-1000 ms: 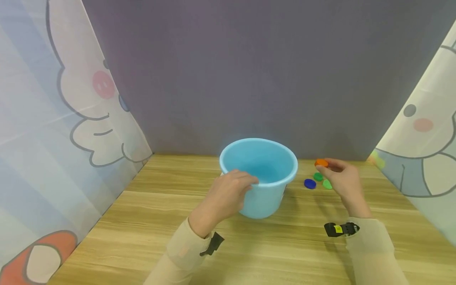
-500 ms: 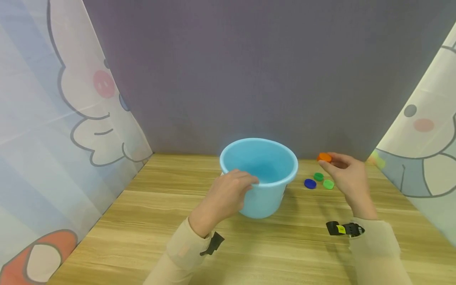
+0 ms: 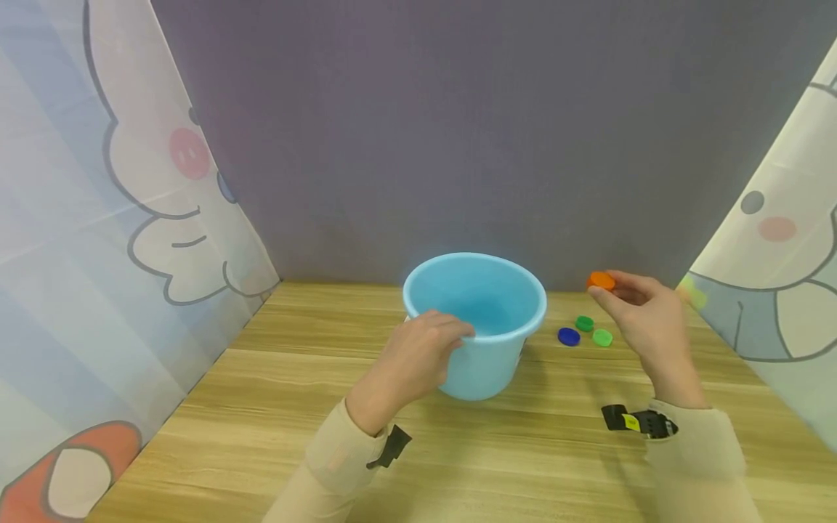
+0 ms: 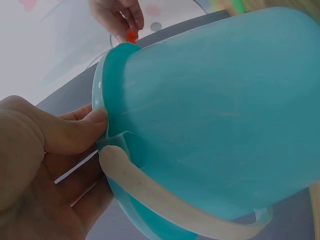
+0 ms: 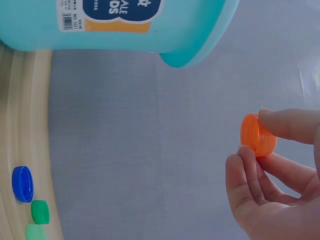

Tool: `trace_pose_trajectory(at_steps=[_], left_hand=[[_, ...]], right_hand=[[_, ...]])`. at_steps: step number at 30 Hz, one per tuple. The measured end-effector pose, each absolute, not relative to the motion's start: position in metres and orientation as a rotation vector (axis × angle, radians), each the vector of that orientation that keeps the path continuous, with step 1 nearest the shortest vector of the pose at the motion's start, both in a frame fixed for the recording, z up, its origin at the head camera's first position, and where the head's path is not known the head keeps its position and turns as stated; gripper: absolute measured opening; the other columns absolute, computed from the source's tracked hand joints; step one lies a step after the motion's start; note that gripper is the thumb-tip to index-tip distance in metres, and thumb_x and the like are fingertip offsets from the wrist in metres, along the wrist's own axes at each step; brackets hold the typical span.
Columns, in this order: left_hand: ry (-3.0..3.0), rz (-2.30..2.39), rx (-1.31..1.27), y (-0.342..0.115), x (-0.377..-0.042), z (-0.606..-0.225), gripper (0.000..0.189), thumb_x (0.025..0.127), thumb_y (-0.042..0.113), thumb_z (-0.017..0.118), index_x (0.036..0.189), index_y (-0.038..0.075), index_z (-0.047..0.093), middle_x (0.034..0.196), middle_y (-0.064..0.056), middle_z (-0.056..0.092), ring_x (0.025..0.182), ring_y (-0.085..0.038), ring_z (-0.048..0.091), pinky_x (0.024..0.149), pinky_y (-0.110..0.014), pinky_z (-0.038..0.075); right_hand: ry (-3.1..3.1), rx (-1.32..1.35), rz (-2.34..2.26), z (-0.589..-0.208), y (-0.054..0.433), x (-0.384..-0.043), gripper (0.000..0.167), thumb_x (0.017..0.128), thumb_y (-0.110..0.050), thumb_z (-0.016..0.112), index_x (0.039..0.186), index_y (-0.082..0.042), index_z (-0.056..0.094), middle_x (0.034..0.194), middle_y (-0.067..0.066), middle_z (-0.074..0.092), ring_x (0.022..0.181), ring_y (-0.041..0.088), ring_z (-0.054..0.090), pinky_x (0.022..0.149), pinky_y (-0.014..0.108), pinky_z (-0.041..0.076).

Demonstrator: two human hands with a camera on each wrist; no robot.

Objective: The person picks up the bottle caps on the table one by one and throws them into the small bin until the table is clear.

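A light blue bucket (image 3: pixel 480 367) stands upright on the wooden table. My left hand (image 3: pixel 418 356) grips its near left rim, the thumb outside and the other fingers over the edge; the left wrist view shows the thumb pressed by the white handle's (image 4: pixel 175 202) joint. To the right of the bucket, my right hand (image 3: pixel 644 319) pinches an orange bottle cap (image 5: pixel 257 135) between thumb and fingers, raised above the table. Below it lie a blue cap (image 3: pixel 569 336), a dark green cap (image 3: pixel 585 323) and a light green cap (image 3: pixel 602 338), close together.
A grey panel (image 3: pixel 445 145) rises behind the table (image 3: pixel 275 407). Cartoon-printed curtains (image 3: pixel 72 240) hang on the left and right sides. A printed label (image 5: pixel 120 15) is on the bucket's right side.
My right hand has lifted the orange cap higher and moved slightly right, uncovering the light green cap. The left hand and the bucket have stayed in place.
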State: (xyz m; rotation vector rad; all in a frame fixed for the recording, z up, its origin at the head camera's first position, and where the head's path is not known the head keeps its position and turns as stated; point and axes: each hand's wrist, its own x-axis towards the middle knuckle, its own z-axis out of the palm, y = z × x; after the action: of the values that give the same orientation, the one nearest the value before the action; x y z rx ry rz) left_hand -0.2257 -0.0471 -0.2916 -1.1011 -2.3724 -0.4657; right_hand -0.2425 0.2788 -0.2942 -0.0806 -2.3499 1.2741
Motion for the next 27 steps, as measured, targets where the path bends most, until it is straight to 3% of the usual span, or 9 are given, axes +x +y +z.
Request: trace_pose_trajectory(at_steps=[15, 27], left_hand=[[-2.394, -0.452, -1.088, -0.0471, -0.2256, -0.2899, 0.025, 0.088, -0.005, 0.072, 0.107, 0.011, 0.076, 0.105, -0.002, 0.075, 0.099, -0.022, 0.069, 0.082, -0.036, 0.059], [-2.382, -0.458, -1.092, -0.0472, -0.2251, -0.2911, 0.024, 0.088, -0.005, 0.072, 0.106, 0.011, 0.076, 0.104, -0.002, 0.075, 0.098, -0.022, 0.068, 0.081, -0.036, 0.059]], right_hand=[[-2.317, -0.087, 1.245, -0.2858, 0.276, -0.2349, 0.062, 0.093, -0.04, 0.073, 0.14, -0.002, 0.06, 0.107, -0.007, 0.059, 0.092, 0.0, 0.053, 0.068, 0.014, 0.045], [-2.347, -0.094, 1.216, -0.2851, 0.2736, -0.2335, 0.064, 0.093, -0.044, 0.072, 0.14, -0.003, 0.059, 0.115, 0.007, 0.063, 0.093, 0.004, 0.054, 0.068, 0.013, 0.046]])
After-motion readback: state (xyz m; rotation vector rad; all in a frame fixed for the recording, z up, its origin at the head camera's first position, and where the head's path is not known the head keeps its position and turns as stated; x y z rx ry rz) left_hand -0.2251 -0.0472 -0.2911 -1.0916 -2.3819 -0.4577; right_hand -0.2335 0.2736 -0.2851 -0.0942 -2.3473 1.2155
